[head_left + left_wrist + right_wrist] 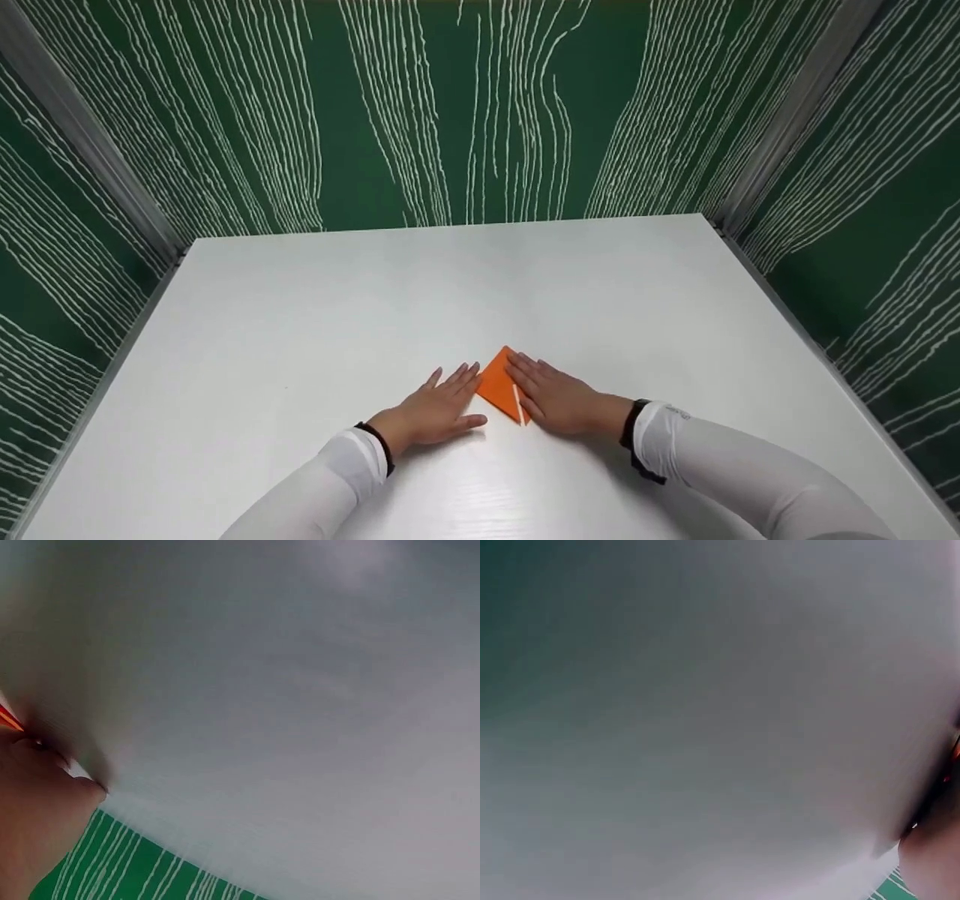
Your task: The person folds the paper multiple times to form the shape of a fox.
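A folded piece of orange paper (496, 388) lies on the white table, one corner pointing away from me. A thin white strip shows along its lower right part. My right hand (559, 397) lies flat over the paper's right side, fingers straight, hiding that edge. From the other side, my left hand (439, 409) rests with spread, straight fingers, its fingertips at the paper's left corner. In the left wrist view, a sliver of the orange paper (9, 718) shows beyond the left hand (37, 802). Only part of the right hand (934, 859) appears in the right wrist view.
The white table (337, 300) spreads around both hands. Green panels with wavy white lines (367, 150) stand behind it and at both sides, with grey metal posts (795, 112) at the corners.
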